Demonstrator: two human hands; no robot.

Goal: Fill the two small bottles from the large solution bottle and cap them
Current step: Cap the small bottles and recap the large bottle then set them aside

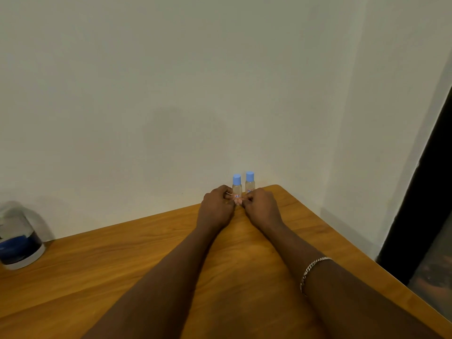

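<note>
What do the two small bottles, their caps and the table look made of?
The left small bottle and right small bottle: clear, probably plastic; see-through bodies. Their caps: matte blue plastic, likely. The table: wood or wood veneer, smooth; visible grain.

Left small bottle [236, 190], blue-capped, upright at frame centre, base pinched between left hand [216, 209] and right hand [263, 208], right small bottle [250, 182] just beside, wooden table [102, 270], large bottle [19, 238] blurred at left edge, bracelet [311, 269] lower right.
</note>
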